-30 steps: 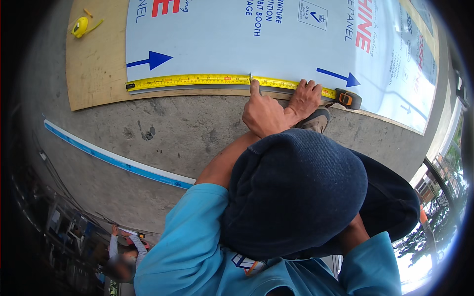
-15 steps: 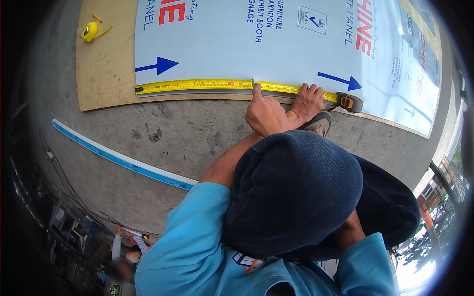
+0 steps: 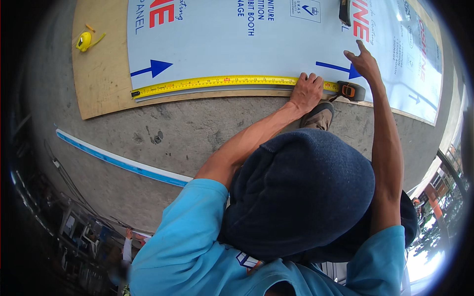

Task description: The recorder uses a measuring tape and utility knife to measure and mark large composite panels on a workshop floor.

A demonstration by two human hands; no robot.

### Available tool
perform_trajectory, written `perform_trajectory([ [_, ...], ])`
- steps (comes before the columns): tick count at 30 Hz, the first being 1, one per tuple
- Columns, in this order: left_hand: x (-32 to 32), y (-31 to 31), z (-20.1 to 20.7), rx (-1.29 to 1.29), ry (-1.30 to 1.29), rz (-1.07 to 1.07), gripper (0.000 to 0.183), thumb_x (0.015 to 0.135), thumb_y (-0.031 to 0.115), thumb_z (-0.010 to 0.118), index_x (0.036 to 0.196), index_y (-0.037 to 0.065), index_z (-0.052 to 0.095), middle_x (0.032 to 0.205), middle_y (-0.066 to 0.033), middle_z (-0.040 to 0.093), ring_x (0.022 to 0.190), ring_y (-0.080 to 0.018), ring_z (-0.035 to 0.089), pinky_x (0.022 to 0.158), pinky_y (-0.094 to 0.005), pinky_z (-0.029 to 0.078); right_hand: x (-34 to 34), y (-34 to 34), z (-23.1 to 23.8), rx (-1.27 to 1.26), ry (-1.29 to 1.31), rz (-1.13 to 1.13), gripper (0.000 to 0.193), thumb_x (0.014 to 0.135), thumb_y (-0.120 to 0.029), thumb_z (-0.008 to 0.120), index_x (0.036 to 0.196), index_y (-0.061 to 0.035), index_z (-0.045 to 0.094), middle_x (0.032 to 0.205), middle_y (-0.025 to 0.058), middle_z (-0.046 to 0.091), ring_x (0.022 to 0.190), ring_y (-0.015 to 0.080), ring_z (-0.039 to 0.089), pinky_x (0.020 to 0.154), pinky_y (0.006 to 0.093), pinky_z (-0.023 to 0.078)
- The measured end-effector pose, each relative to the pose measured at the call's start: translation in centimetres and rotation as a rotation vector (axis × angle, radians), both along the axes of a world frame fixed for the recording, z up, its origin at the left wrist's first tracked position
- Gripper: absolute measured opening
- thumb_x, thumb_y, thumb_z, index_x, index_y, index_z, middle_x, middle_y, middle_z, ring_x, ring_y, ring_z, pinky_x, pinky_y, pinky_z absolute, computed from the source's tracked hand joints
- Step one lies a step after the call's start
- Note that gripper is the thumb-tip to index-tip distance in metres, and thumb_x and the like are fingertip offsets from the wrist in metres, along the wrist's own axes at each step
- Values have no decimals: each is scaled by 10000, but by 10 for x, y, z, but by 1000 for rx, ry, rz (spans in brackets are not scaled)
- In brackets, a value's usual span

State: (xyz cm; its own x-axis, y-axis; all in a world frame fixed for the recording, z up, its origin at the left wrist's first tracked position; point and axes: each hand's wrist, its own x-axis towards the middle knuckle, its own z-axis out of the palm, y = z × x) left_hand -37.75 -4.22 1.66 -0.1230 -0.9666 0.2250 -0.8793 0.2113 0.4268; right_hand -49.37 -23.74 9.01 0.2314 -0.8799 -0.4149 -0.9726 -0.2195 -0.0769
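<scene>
A yellow tape measure blade lies extended along the near edge of a bluish-white printed panel. Its black and orange case rests at the right end. My left hand grips the blade near the case, fingers bent over it and the panel edge. Reaching over the panel past the case, my right hand holds nothing and has its fingers apart. Beyond its fingertips, at the top edge, is a dark elongated object whose kind I cannot make out.
Under the panel lies a plywood sheet, with a small yellow tape measure and an orange stick on it. A long white and blue strip lies on the concrete floor. Another person's arm shows at lower left.
My right hand has left the middle of the tape and swung right, out over the panel. My left hand stays on the blade. The dark object has appeared at the top.
</scene>
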Motion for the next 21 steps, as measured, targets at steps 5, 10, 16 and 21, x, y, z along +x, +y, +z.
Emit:
perform_trajectory([
  [5, 1, 2, -5, 25, 1, 3, 256, 808, 111, 554, 1021, 0, 640, 852, -61, 537, 845, -201, 515, 747, -345, 388, -59, 47, -5, 410, -41, -356, 925, 719, -613, 667, 1375, -18, 401, 1176, 304, 557, 1073, 376, 589, 859, 495, 499],
  [10, -3, -2, -3, 2, 37, 2, 250, 810, 99, 550, 1019, -7, 637, 845, -62, 535, 842, -205, 513, 749, -345, 388, -55, 62, 16, 447, -295, -537, 978, 648, -650, 703, 1357, -37, 425, 1100, 295, 590, 1003, 410, 613, 738, 528, 555],
  [16, 13, -7, 17, 153, -39, -53, 337, 849, 80, 514, 1176, 21, 571, 942, -79, 521, 904, -212, 485, 810, -349, 385, -69, 48, -1, 370, -234, -36, 437, 747, -448, 707, 1081, -166, 690, 1120, 218, 615, 982, 313, 644, 793, 368, 567],
  [21, 77, 23, 16, 287, -3, 96, 544, 839, 312, 555, 1319, 75, 461, 1004, -112, 523, 932, -247, 488, 865, -396, 357, 21, 42, 36, 661, -229, -122, 250, 757, -295, 686, 924, -114, 727, 957, 136, 676, 788, 269, 690, 509, 361, 612],
])
